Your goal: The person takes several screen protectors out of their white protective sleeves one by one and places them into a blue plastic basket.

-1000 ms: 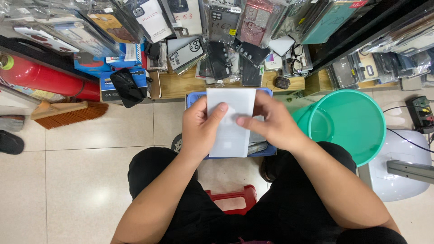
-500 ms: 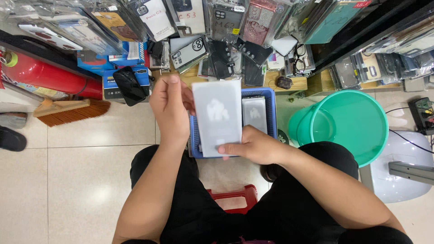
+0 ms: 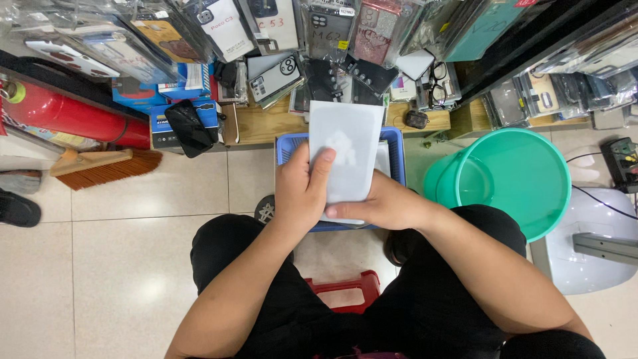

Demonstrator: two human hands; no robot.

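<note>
Your left hand [image 3: 302,193] and right hand [image 3: 385,207] cover the lower part of the white packet [image 3: 345,149]. The packet hides most of the blue basket [image 3: 290,147]. The red stool [image 3: 345,290] sits mostly beneath your legs.

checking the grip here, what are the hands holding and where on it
Both hands hold a flat white packet above the blue basket. The left hand grips its lower left side, thumb across the front; the right hand grips its bottom edge.

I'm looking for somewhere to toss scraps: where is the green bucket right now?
In the head view, the green bucket stands on the floor on the person's right, just beyond the right hand and beside the blue basket.
</note>
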